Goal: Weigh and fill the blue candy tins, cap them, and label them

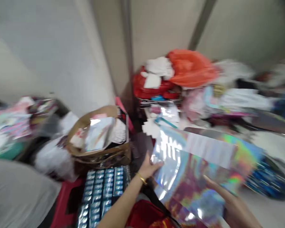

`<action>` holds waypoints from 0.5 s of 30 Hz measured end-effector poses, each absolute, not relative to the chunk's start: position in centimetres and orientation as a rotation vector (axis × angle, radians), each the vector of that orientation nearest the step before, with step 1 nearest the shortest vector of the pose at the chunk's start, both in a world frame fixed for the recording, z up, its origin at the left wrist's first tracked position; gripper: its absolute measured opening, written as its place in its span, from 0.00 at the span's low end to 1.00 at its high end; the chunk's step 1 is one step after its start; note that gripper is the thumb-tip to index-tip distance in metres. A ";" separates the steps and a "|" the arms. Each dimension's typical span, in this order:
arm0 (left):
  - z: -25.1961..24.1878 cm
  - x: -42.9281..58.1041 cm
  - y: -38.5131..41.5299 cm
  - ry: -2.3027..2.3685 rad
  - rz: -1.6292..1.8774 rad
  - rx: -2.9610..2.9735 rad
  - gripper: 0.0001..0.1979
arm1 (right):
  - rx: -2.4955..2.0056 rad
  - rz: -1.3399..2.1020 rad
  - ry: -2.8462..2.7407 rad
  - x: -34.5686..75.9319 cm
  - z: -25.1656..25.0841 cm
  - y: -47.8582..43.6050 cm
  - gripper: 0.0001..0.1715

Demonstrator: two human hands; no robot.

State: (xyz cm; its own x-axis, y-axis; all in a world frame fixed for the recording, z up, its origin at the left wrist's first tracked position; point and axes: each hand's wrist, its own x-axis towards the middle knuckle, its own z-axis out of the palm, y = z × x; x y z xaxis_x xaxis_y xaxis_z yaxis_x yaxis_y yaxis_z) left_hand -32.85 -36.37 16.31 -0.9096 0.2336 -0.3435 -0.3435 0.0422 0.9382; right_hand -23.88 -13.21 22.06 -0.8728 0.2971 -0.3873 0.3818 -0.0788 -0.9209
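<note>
A large shiny holographic sheet or pouch [180, 177] with a whitish band is held up at the lower right. My left hand [149, 166], with a gold bangle at the wrist, pinches its left edge between thumb and fingers. On the right side my right hand [222, 193] grips the same sheet, its fingers partly hidden behind it. The picture is blurred by motion, and print on the sheet cannot be read.
A brown box [99, 155] with packets stands left of centre. Below it are rows of blue packs [101, 193]. An orange bag [192, 68] and mixed goods lie along the wall. Someone's grey-clothed part [19, 193] shows at the lower left.
</note>
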 end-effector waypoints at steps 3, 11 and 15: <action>16.1 -32.1 -33.9 1.539 1.863 -0.090 0.38 | 1.035 -2.343 1.663 -21.0 24.2 -11.6 0.24; 17.8 -19.0 -22.4 1.712 1.811 0.207 0.30 | 1.424 -2.682 2.048 -4.5 19.8 -1.1 0.30; 17.3 -9.0 -15.9 1.892 1.709 0.344 0.24 | 1.556 -2.814 1.849 7.0 17.7 3.2 0.28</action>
